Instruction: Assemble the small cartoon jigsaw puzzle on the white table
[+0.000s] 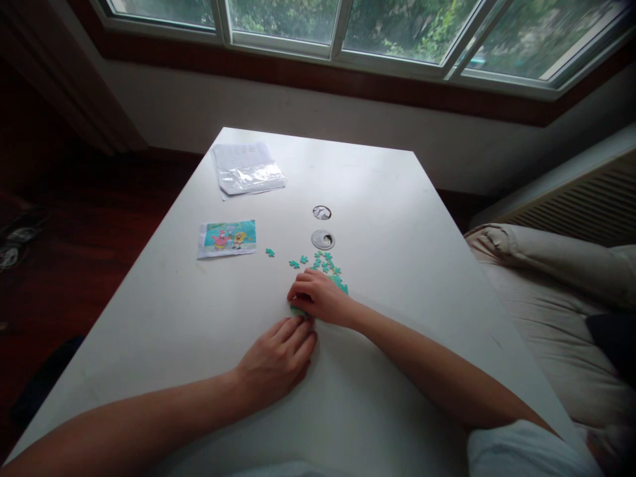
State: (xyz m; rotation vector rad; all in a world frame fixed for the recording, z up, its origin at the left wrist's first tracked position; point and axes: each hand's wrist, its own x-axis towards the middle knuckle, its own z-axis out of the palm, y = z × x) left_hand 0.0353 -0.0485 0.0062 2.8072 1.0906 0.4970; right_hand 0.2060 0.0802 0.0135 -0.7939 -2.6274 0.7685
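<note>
- flat, knobbly teal puzzle pcs (pixel 325 265) loose on smooth white table (pixel 387 199);
- R hand (pixel 320 298) curled over joined pcs (pixel 298 310); pinch unclear;
- L hand (pixel 278 361) flat, tips touching them.

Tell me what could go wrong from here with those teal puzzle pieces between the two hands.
1. The right hand hides most of the teal pieces, so a misfit may go unseen.
2. The loose pile lies just beyond that hand; a careless lift could scatter it.
3. One stray piece sits apart near the picture card and might be overlooked.
</note>
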